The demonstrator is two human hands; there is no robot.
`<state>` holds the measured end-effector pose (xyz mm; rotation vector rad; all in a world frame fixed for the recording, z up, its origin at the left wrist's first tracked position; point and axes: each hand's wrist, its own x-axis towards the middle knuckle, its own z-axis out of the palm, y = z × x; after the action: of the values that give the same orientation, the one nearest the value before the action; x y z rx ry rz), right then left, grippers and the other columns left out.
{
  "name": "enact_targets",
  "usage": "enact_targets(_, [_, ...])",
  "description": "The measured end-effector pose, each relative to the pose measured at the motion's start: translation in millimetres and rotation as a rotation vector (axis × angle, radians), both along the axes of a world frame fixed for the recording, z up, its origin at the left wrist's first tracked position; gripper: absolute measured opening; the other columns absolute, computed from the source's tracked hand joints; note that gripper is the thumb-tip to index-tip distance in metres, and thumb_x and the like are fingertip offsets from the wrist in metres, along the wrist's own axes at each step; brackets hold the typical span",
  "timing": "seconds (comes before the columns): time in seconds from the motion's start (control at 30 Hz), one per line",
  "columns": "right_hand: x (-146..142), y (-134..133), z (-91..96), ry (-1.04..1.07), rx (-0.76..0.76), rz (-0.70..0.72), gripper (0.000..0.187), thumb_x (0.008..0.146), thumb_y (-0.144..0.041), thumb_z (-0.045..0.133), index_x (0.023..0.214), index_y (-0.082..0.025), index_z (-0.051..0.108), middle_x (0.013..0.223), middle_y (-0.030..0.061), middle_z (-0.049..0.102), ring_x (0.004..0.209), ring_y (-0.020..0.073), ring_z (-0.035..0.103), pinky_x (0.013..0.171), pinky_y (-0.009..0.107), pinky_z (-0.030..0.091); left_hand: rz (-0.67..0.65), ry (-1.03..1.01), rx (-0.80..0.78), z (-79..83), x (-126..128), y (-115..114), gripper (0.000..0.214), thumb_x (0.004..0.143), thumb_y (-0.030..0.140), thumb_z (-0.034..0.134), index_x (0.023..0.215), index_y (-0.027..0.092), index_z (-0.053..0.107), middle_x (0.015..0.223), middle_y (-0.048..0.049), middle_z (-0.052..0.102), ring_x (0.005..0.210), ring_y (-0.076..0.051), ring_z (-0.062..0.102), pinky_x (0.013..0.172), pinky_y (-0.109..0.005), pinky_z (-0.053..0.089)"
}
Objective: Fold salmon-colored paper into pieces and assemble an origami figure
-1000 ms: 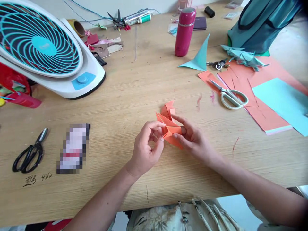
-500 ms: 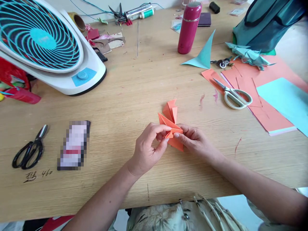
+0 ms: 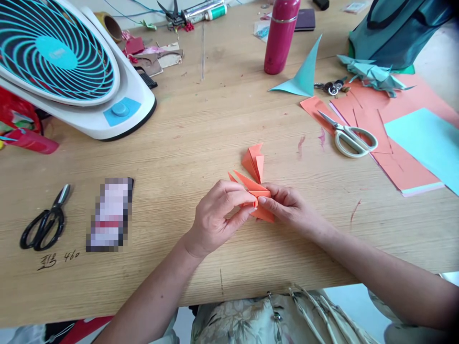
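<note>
An orange folded paper (image 3: 266,215) is held between both hands, just above the table. My left hand (image 3: 216,212) pinches a small flap of it between thumb and index finger. My right hand (image 3: 289,205) grips its right side, thumb on top and fingers behind. Pointed layers of the paper stick up behind my left fingers, and part of it is hidden by them. Right behind it lies a second orange folded piece (image 3: 254,161) with several pleats.
White-handled scissors (image 3: 355,139) lie on orange sheets (image 3: 412,172) at the right. Black scissors (image 3: 46,220) and a pixelated phone-like object (image 3: 110,215) lie left. A fan (image 3: 132,107), a pink flask (image 3: 281,40) and a teal folded paper (image 3: 303,76) stand farther back.
My left fingers have turned slightly with the small flap, and another pointed layer now shows behind them. My right hand keeps its hold. The whole view has shifted a little.
</note>
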<state>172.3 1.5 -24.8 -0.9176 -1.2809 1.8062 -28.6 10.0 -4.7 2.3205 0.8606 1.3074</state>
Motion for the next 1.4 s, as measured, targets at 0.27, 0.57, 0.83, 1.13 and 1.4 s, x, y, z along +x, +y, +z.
enact_targets(0.27, [0,1,1.3,-0.027,0.000,0.039,0.034,0.091,-0.050,0.068,0.103,-0.018,0.070,0.086,0.0032,0.073,0.077,0.0171,0.065,0.069,0.026,0.049,-0.037,0.043,0.012,4.0,-4,3,0.016,0.091,0.016,0.070,0.102,0.024,0.062,0.094,-0.0009,0.069,0.087,-0.015,0.067,0.077,-0.030,0.057])
enact_targets(0.57, [1,0,0.4,-0.076,0.066,0.052,0.033,0.095,-0.046,0.064,0.108,-0.017,0.070,0.086,0.0024,0.069,0.077,0.0152,0.060,0.069,0.025,0.047,-0.112,0.170,-0.009,13.9,-12,7,0.008,0.090,0.020,0.070,0.090,0.025,0.064,0.097,-0.0025,0.064,0.088,-0.016,0.062,0.078,-0.031,0.054])
enact_targets(0.83, [-2,-2,1.9,-0.077,0.039,0.027,0.038,0.094,-0.050,0.063,0.115,-0.019,0.069,0.092,0.0032,0.069,0.076,0.0156,0.060,0.068,0.026,0.048,-0.046,0.232,-0.004,10.6,-11,7,0.006,0.089,0.024,0.073,0.091,0.023,0.067,0.095,-0.0034,0.061,0.087,-0.017,0.060,0.078,-0.033,0.053])
enact_targets(1.13, [0,-3,2.2,-0.028,0.017,0.012,0.036,0.093,-0.053,0.064,0.102,-0.018,0.070,0.080,0.0009,0.064,0.076,0.0156,0.059,0.070,0.026,0.049,-0.088,0.198,0.137,11.7,-10,2,0.012,0.088,0.019,0.072,0.095,0.025,0.065,0.093,0.0002,0.071,0.076,-0.014,0.064,0.068,-0.029,0.049])
enact_targets(1.4, [-1,-6,11.7,-0.091,0.065,-0.002,0.041,0.099,-0.053,0.054,0.115,-0.020,0.071,0.089,0.0030,0.069,0.081,0.0176,0.062,0.075,0.028,0.052,0.016,0.247,0.173,9.2,-9,5,0.013,0.086,0.024,0.075,0.092,0.023,0.063,0.088,-0.0019,0.067,0.079,-0.017,0.061,0.072,-0.032,0.050])
